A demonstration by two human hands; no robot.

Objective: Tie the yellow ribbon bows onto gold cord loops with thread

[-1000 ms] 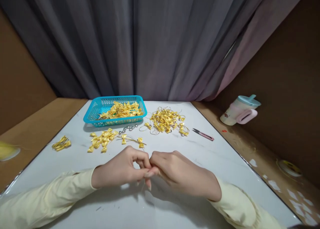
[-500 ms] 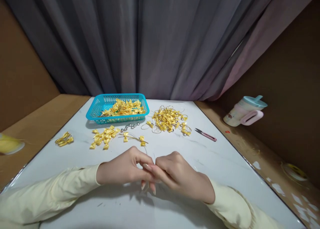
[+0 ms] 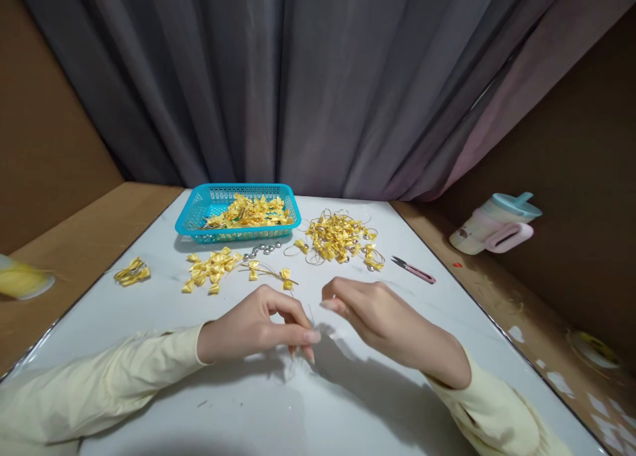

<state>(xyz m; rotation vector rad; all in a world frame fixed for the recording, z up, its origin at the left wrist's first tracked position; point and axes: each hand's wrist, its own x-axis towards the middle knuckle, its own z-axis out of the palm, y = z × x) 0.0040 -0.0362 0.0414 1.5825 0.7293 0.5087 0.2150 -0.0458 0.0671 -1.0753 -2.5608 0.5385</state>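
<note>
My left hand (image 3: pixel 261 323) rests on the white table (image 3: pixel 387 403), thumb and fingers pinched on a thin thread whose ends stick up beside the fingertips. My right hand (image 3: pixel 370 310) hovers just to the right, raised slightly, fingers curled in a pinch; what it holds is too small to make out. Ahead lie two yellow ribbon bows on thread (image 3: pixel 271 272), a loose pile of yellow bows (image 3: pixel 211 268) and a few small silver bells (image 3: pixel 262 249).
A teal basket (image 3: pixel 191 221) of yellow bows stands at the back, and right of it lies a heap of bows with thread loops (image 3: pixel 338 237). Pink snips (image 3: pixel 415 270) lie right. A small bow bundle (image 3: pixel 132 272) sits left. A lidded cup (image 3: pixel 497 224) stands on the brown ledge.
My hands, joined at the fingertips before, have come apart. The right hand has lifted and moved right and away; the left stays pinched in place. The camera has tilted a little.
</note>
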